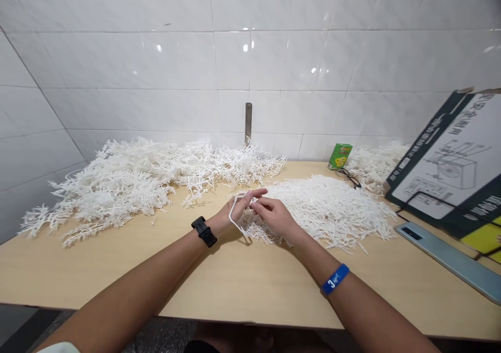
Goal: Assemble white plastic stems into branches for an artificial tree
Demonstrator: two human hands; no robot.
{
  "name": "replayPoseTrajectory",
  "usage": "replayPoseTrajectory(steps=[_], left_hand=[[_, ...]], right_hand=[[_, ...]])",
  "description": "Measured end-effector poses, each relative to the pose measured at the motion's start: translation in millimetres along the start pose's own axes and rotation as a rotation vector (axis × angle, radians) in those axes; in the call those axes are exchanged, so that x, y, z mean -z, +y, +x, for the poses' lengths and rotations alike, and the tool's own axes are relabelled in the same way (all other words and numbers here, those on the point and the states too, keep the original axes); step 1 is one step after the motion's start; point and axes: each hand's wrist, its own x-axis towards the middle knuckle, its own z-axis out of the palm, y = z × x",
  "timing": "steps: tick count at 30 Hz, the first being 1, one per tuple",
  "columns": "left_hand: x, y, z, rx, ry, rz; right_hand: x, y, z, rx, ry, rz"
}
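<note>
My left hand (234, 211), with a black watch on its wrist, is closed around a bent white plastic strip (231, 218) that hangs out past the thumb side. Close against it, my right hand (276, 218) is pinched, its fingertips at a small white plastic piece that they partly hide. Both hands are over the near left edge of a flat pile of thin white plastic pieces (324, 207). A taller heap of branching white plastic strips (129, 181) spreads behind and to the left.
On the right stand a green box (340, 156), glasses (348, 177), another white heap (378, 162) and a large printed carton (450, 170). A light blue phone (450, 262) lies at the table's (242, 290) right. A tiled wall (180, 61) with a metal bracket (248, 123) rises behind.
</note>
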Motion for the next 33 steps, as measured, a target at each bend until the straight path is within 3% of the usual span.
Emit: replayPoseTrajectory(steps=[4, 8, 11, 15, 17, 24, 26, 31, 33], left_hand=[[0.9, -1, 1, -0.010, 0.046, -0.023], [11.4, -7, 5, -0.009, 0.224, -0.187], [18.5, -5, 7, -0.021, 0.242, -0.262], [16.3, -4, 7, 0.028, 0.123, -0.327], [11.8, -6, 7, 0.039, 0.061, -0.316], [-5.1, -7, 2, 0.090, -0.064, -0.267], [-6.5, -4, 1, 0.097, -0.074, -0.238], [4.2, -3, 1, -0.032, 0.075, -0.184], [9.9, -4, 2, -0.044, 0.083, -0.189]], right_hand=[[-3, -4, -4, 0.041, -0.091, 0.023], [-11, -6, -8, 0.053, -0.172, 0.041], [-9, -2, -6, 0.042, -0.013, -0.073], [5, 5, -1, -0.074, 0.294, -0.258], [8, 6, 0, -0.109, 0.322, -0.224], [-5, 1, 1, -0.021, -0.042, 0.132], [-7, -1, 0, -0.028, -0.082, 0.136], [-6, -8, -6, 0.048, -0.145, 0.084], [-7, -8, -7, 0.048, -0.131, 0.068]])
